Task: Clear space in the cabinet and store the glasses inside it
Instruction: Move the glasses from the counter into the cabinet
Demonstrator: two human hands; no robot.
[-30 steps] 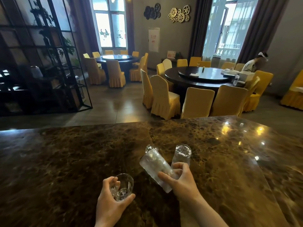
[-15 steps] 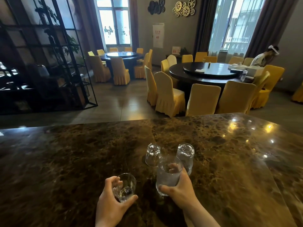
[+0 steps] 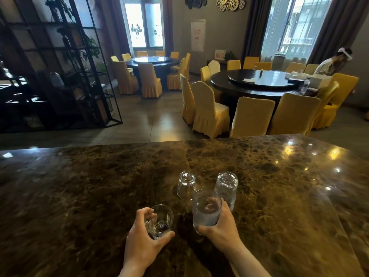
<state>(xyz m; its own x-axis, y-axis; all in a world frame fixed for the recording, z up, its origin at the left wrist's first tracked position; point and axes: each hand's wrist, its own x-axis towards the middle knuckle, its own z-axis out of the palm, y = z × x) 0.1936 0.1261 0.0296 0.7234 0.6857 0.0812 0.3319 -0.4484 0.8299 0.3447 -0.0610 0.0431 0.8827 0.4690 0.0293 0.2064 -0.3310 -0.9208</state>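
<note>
On the dark marble counter [image 3: 79, 196], my left hand [image 3: 142, 242] grips a short clear glass [image 3: 160, 220], upright with its mouth up. My right hand [image 3: 221, 226] grips a taller clear glass [image 3: 205, 210], also upright. Just beyond them stand two more glasses upside down: a short one [image 3: 186, 187] and a tall one [image 3: 227, 186] close behind my right hand. No cabinet shows in this view.
Beyond the counter's far edge lies a dining room with round dark tables [image 3: 259, 82] and yellow-covered chairs [image 3: 207, 110]. A black metal shelf [image 3: 60, 66] stands at the left. A person [image 3: 331, 64] bends over the right table.
My right hand has turned the tall glass from tilted on its side to upright, mouth up. My left hand keeps the short glass in place.
</note>
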